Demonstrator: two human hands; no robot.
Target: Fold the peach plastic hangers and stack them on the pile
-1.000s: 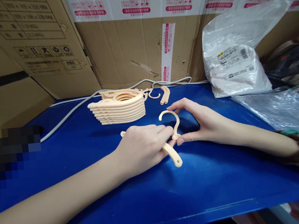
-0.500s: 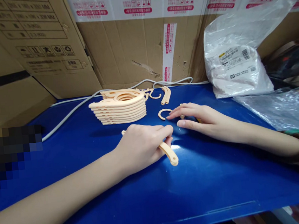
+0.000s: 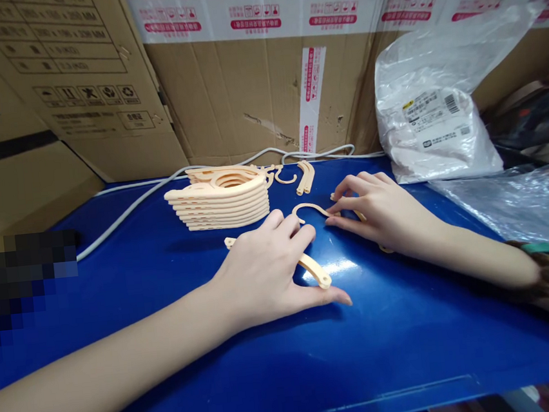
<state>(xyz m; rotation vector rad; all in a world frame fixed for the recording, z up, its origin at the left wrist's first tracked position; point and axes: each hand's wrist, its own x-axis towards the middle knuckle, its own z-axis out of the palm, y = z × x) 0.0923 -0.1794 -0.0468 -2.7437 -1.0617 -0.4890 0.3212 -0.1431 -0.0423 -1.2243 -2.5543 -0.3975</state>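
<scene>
Far left: blurred, pixelated patch point(image 3: 22, 282) at the edge of the blue table point(image 3: 270, 362); brown cardboard boxes point(image 3: 64, 90) stacked behind, printed with handling symbols.
Surface: glossy blue top, catching a bright reflection near the middle; white cable point(image 3: 129, 207) trailing along the back edge in front of the boxes.
Back wall: large box with red-and-white tape point(image 3: 309, 92) running across and down its face.
Stack: pile of peach hanger bodies point(image 3: 220, 201) lying flat, left of centre near the back, well apart from both hands.
Loose parts: small hook point(image 3: 285, 176) and a pair of short arms point(image 3: 305, 176) just right of the stack.
Left hand point(image 3: 271, 268): palm down, fingers spread and relaxed, pressing flat on a hanger arm point(image 3: 316, 272).
Hanger arm: peach plastic, slim and slightly curved, rounded end with a small hole poking out by the thumb, other tip showing left of the hand; lying on the table at centre.
Hook piece point(image 3: 306, 209): peach, curved, flat on the table between the two hands.
Right hand point(image 3: 382, 212): fingertips pinching the right end of the hook piece; another peach part partly hidden beneath the palm.
Right side: white plastic bag point(image 3: 434, 126) with a barcode label leaning on the boxes; clear plastic sheeting point(image 3: 512, 209) on the table's right edge; dark hair tie point(image 3: 545, 264) at the wrist.
</scene>
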